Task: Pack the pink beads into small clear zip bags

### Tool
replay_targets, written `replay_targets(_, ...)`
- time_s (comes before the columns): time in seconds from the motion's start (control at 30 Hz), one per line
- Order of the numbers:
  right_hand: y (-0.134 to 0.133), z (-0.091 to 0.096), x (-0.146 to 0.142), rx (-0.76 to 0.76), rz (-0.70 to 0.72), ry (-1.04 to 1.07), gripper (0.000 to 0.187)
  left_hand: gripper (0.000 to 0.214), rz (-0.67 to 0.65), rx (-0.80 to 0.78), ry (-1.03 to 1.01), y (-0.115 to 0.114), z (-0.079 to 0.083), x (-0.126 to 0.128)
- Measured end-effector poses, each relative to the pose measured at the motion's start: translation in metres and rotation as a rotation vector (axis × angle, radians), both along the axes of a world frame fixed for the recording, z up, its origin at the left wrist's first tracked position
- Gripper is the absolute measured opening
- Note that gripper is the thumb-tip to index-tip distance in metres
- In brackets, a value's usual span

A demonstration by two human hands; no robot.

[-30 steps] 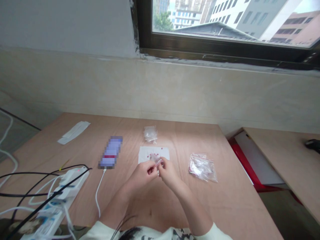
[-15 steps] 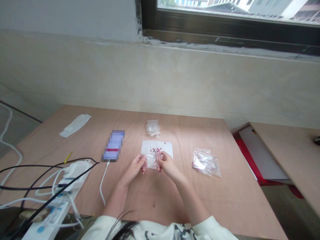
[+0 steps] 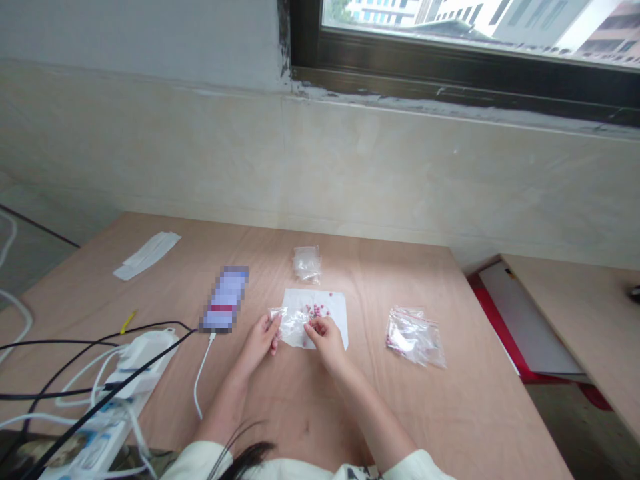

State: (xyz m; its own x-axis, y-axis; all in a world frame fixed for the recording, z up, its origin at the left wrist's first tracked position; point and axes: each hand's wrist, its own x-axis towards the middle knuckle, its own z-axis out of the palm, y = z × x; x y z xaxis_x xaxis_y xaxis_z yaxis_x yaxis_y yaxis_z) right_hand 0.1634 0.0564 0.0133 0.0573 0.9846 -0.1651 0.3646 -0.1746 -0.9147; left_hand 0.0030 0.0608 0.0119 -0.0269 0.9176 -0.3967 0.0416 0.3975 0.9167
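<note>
Head view: near the centre of the frame, the left hand (image 3: 261,340) pinches the left edge of a small clear bag (image 3: 294,323) between thumb and fingers, over a white sheet (image 3: 338,308) on the worktop (image 3: 280,413). The right hand (image 3: 327,339) has its thumb and fingertips close together at the bag's right end, just beside small red pieces (image 3: 319,311) on the sheet; whether it grips the bag or a piece, I cannot tell. A clear packet (image 3: 307,264) lies above the sheet, more clear bags (image 3: 414,337) at centre right, and a phone (image 3: 225,299) left of centre.
</note>
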Motion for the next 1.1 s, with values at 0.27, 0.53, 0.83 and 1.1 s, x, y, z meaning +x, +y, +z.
replay_targets(0.27,0.003,-0.013,0.007,-0.072,-0.007,0.107,0.021,0.035,-0.028,-0.028,-0.189,-0.005,0.013,-0.004)
replay_targets(0.53,0.006,-0.015,0.008,-0.09,-0.007,0.118,0.02,0.034,-0.051,-0.052,-0.249,-0.004,0.018,-0.006)
replay_targets(0.83,0.009,-0.003,0.009,-0.167,-0.005,0.116,0.018,0.034,-0.045,0.001,-0.109,-0.002,0.026,-0.004)
replay_targets(1.1,0.011,-0.003,0.01,-0.192,-0.022,0.141,0.018,0.032,-0.006,0.025,-0.156,0.0,0.034,0.004)
